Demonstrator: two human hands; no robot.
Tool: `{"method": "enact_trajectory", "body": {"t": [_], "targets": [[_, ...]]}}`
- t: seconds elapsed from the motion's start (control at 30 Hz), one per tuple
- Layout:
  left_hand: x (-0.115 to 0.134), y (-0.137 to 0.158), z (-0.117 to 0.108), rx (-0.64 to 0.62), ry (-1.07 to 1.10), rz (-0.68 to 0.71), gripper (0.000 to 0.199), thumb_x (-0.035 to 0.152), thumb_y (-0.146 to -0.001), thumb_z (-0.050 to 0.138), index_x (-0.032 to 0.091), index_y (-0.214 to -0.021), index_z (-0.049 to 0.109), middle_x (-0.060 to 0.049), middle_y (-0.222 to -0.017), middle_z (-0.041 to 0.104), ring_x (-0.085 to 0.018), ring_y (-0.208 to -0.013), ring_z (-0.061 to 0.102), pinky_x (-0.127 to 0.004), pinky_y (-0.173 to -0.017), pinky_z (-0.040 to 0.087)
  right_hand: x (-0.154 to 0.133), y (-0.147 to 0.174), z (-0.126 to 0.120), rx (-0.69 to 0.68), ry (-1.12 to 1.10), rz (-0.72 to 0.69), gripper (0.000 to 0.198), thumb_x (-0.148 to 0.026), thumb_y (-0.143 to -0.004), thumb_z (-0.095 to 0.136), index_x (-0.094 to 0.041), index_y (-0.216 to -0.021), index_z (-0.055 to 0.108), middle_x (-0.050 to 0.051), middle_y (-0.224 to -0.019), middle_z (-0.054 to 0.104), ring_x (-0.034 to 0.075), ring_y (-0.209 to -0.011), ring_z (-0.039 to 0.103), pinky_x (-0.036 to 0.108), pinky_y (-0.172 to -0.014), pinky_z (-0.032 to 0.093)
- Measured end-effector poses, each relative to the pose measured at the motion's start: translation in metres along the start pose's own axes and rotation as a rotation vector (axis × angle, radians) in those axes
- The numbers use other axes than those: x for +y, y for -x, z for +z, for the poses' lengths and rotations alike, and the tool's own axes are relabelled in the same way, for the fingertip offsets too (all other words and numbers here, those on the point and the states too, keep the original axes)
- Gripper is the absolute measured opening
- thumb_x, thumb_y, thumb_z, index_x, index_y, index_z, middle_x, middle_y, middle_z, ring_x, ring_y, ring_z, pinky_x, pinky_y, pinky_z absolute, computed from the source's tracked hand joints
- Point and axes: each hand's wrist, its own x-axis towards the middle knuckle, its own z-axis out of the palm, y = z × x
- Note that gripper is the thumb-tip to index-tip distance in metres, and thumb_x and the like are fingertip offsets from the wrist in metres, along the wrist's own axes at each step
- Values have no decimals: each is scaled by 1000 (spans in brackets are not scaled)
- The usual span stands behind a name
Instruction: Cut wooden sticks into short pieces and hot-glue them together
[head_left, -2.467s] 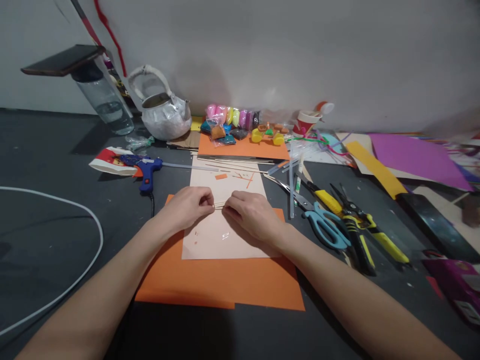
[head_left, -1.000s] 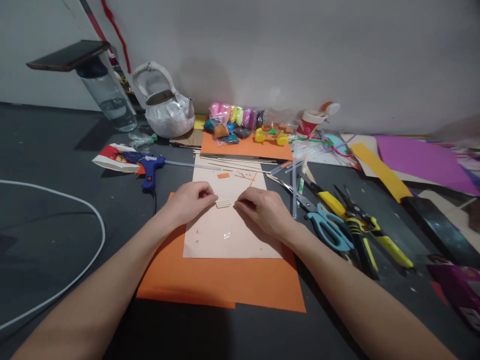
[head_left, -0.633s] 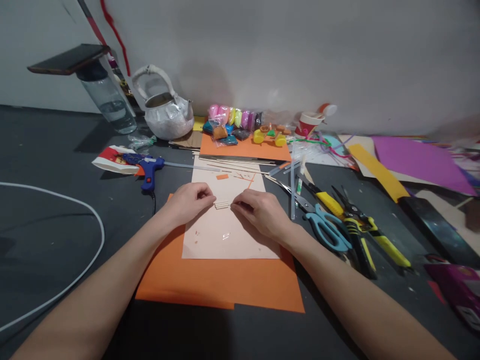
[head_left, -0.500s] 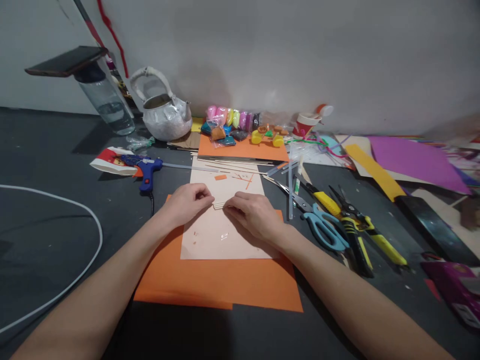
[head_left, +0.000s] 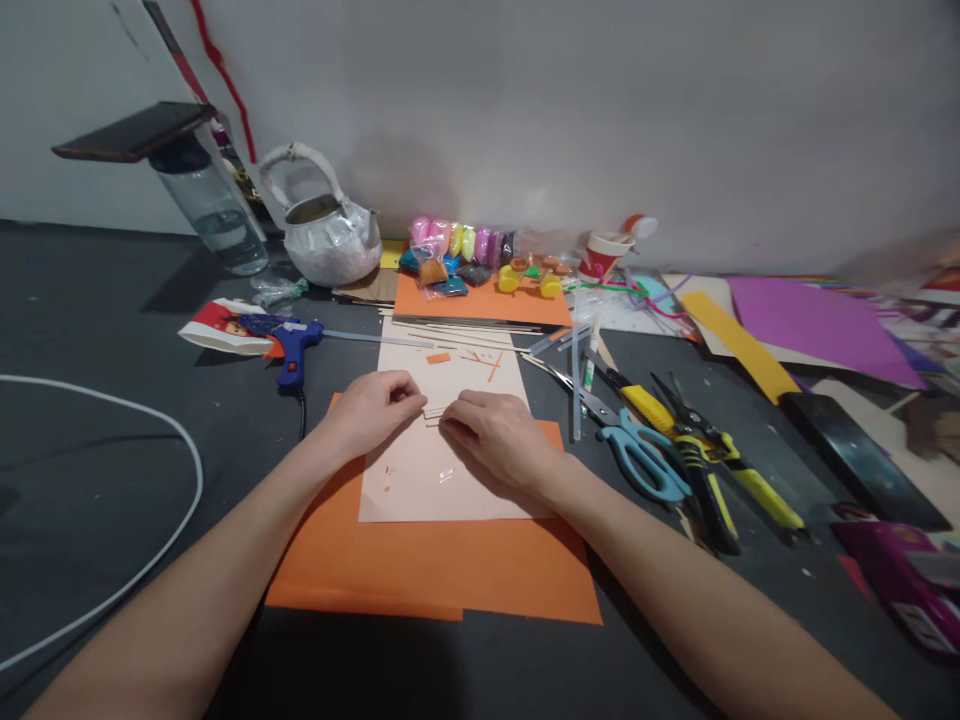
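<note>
Several short, thin wooden sticks (head_left: 433,415) lie side by side, close to level, on a sheet of pale paper (head_left: 420,495). My left hand (head_left: 379,408) is closed, thumb and forefinger pinched at the left ends of the sticks. From the other side my right hand (head_left: 499,435) has its fingers closed over their right ends, which it hides. Under the pale sheet is orange paper (head_left: 435,570). Just beyond my hands are a small orange scrap (head_left: 438,358) and longer thin wooden sticks (head_left: 465,333).
A blue glue gun (head_left: 296,350) lies left, by a metal kettle (head_left: 330,240) and a water bottle (head_left: 225,235). On the right are blue-handled scissors (head_left: 645,460), yellow-black pliers (head_left: 709,480) and a black phone-like slab (head_left: 862,460). Clay packets (head_left: 457,255) sit at the back.
My right hand has shifted slightly left and down, and the short sticks look a little more spread, the lowest one lower. The whole view has moved slightly.
</note>
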Motion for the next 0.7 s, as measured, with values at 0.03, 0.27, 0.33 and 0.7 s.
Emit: {"method": "enact_trajectory", "body": {"t": [0.03,0.27,0.33,0.7], "targets": [[0,0,0,-2,-6,-1,21,34,-84,52,19,-76,65,-1,-76,69,-19,-72,58,-28,-63,38,0,0,0,-3,4,-1,16,-29,-96,59,-15,-91,65,0,-86,67,15,-77,65,33,-73,54],[15,9,0,-10,-106,27,22,33,-87,50,20,-78,65,-3,-76,69,-20,-72,59,-30,-63,35,-4,0,-6,9,14,-37,17,-26,-96,57,-15,-83,63,-1,-78,63,13,-69,59,30,-68,48],[22,14,1,-26,-141,53,20,33,-88,51,21,-81,66,-3,-81,70,-22,-76,59,-31,-64,33,-4,1,-10,26,3,-52,19,-22,-95,54,-16,-81,63,1,-74,63,13,-65,55,29,-64,42],[30,20,9,-118,-97,120,25,30,-92,47,20,-76,63,-4,-78,66,-22,-75,57,-32,-65,33,-3,7,-19,52,-69,-20,14,-25,-95,56,-18,-87,66,1,-78,67,13,-67,59,27,-63,43]]}}
